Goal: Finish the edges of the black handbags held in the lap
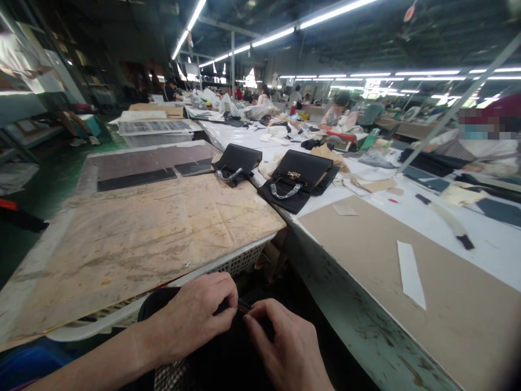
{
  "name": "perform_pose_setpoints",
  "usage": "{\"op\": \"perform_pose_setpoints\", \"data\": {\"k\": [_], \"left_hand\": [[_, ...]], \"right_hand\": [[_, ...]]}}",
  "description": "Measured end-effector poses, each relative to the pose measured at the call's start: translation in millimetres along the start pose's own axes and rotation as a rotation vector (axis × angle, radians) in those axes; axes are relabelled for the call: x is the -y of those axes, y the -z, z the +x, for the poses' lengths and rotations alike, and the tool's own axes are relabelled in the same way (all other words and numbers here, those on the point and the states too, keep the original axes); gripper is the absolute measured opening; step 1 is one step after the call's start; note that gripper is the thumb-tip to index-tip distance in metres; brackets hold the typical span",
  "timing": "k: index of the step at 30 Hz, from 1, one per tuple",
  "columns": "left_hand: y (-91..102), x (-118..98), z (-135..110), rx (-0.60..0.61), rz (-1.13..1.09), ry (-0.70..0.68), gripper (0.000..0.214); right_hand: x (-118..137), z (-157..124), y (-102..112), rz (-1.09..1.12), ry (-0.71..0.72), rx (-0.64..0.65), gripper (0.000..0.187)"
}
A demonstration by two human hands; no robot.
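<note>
My left hand (pixel 195 317) and my right hand (pixel 280 342) meet low in the view, over a dark black piece (pixel 228 358) held in my lap. Both hands have their fingers curled and pinched together at a thin dark edge or strip (pixel 243 307) between them. What exactly the fingertips grip is too small to make out. Just above my hands lies a stained brown paper sheet (pixel 142 233) on a board over a white plastic basket (pixel 240 263).
Two black handbags (pixel 238 163) (pixel 299 174) sit at the far end of the board. A long white table (pixel 448 228) with a brown cardboard sheet (pixel 407 271) and a white strip (pixel 411 274) runs to the right. Other people work farther back.
</note>
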State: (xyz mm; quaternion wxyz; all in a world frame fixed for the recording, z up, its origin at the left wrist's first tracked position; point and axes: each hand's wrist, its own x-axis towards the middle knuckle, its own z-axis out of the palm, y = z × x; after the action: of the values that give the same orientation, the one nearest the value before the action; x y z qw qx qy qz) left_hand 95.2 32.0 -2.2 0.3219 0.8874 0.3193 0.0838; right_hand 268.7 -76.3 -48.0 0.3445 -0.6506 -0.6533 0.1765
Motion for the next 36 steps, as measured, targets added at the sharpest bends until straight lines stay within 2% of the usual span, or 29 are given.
{"op": "perform_pose_setpoints", "data": {"k": [8,17,21,24,28,31,34,36], "left_hand": [[0.5,-9.9,4.3,-0.024,-0.010,0.113,0.007],[2.9,-11.6,3.2,-0.029,-0.040,0.166,0.006],[3.2,-10.5,3.4,-0.036,-0.051,0.178,0.006],[3.2,-8.9,4.7,-0.035,-0.064,0.181,0.007],[5.3,-8.3,5.7,-0.018,-0.064,0.212,0.007],[7.9,-8.5,5.4,0.005,-0.076,0.227,0.007],[10.0,-9.2,5.1,0.026,-0.086,0.218,0.010],[10.8,-10.2,5.0,0.038,-0.073,0.211,0.010]], "right_hand": [[13.2,7.5,-10.9,-0.222,0.016,-0.173,0.013],[14.5,9.1,-9.8,-0.191,-0.084,-0.146,0.015],[15.3,10.6,-8.9,-0.161,-0.130,-0.111,0.007],[13.4,11.3,-6.0,-0.103,-0.128,-0.067,0.016],[6.2,9.2,6.4,-0.098,-0.053,0.135,0.013],[0.4,4.9,19.5,-0.084,-0.058,0.264,0.019],[-4.6,-0.5,28.2,0.033,-0.124,0.285,0.008],[-7.8,-3.6,29.8,0.155,-0.153,0.279,0.020]]}}
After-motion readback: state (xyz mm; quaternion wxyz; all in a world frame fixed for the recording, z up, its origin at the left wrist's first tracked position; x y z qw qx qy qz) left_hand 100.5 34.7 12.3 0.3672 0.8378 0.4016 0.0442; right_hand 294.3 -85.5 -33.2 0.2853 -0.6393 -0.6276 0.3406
